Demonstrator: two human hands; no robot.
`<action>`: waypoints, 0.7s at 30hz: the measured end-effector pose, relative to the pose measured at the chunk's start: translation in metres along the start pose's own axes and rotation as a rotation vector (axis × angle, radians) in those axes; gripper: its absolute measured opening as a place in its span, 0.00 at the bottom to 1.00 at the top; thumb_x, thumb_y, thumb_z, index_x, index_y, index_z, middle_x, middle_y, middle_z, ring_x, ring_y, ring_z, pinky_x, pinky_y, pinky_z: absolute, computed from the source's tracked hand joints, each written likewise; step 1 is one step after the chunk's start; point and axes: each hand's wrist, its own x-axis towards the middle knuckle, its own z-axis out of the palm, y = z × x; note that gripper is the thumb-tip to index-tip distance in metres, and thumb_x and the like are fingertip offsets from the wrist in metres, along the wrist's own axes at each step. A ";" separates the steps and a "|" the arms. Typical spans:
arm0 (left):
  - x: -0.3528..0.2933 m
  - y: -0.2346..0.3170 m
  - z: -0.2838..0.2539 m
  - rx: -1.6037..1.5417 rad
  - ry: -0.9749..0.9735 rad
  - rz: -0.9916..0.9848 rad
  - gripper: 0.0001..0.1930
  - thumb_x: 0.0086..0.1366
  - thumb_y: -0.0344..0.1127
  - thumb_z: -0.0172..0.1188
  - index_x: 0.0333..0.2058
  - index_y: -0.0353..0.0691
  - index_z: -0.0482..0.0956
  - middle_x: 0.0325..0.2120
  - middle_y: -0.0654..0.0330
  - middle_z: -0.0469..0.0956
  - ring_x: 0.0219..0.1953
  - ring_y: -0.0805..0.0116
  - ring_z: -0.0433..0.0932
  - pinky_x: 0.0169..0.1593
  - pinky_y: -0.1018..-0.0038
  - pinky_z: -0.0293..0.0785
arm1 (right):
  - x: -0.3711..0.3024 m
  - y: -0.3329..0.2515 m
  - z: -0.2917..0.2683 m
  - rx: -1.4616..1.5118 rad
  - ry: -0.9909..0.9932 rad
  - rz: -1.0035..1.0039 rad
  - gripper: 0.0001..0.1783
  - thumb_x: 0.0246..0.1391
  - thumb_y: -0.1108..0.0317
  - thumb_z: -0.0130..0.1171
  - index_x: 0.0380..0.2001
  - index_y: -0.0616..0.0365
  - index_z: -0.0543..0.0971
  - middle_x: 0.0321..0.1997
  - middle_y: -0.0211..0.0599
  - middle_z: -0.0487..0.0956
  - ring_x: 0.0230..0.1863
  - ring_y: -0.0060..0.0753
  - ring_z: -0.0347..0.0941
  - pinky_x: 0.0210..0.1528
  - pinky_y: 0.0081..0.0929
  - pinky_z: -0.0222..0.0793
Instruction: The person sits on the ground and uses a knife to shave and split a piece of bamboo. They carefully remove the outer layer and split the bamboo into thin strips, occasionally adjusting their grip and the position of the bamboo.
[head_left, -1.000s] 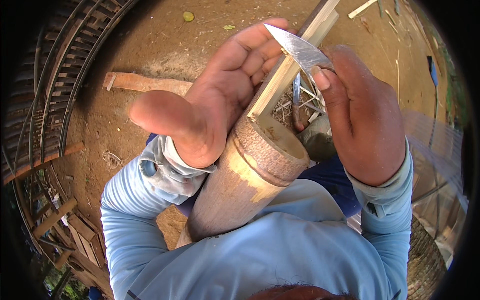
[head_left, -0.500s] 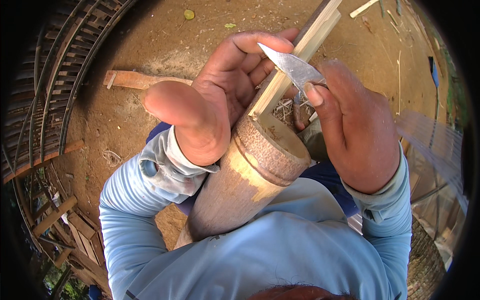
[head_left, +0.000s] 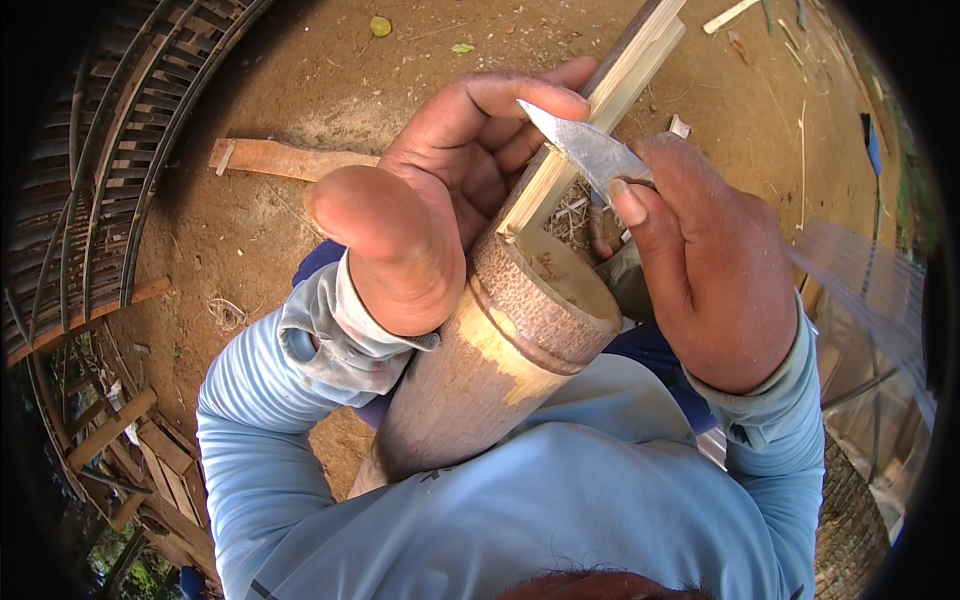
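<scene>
A thick bamboo tube [head_left: 440, 410] slants from my lap, its cut mouth facing away from me. From its rim a long split strip [head_left: 630, 75] rises, with pale inner wood showing. My left hand [head_left: 430, 190] has its fingers curled behind this strip, thumb raised clear of it and index fingertip by the blade's point. My right hand [head_left: 715, 260] pinches a short, pointed knife blade [head_left: 590, 145] between thumb and index finger. The blade lies across the strip's pale edge. Its handle is hidden in my right hand.
Beneath is bare earth with thin shavings [head_left: 570, 215]. A flat brown piece [head_left: 285, 160] lies left of my left hand. A slatted curved frame [head_left: 130, 150] stands at the far left, clear plastic sheeting [head_left: 860, 290] at the right.
My left thumb has shifted slightly right. The blade has turned a little over the strip, and a small pale chip now shows beyond my right hand.
</scene>
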 end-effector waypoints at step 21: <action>-0.010 0.003 -0.004 -0.002 0.051 0.016 0.62 0.42 0.92 0.31 0.51 0.35 0.72 0.64 0.40 0.66 0.62 0.52 0.72 0.64 0.59 0.68 | -0.010 -0.006 0.005 0.099 -0.167 0.012 0.10 0.67 0.66 0.51 0.45 0.62 0.75 0.29 0.54 0.76 0.29 0.61 0.77 0.30 0.41 0.71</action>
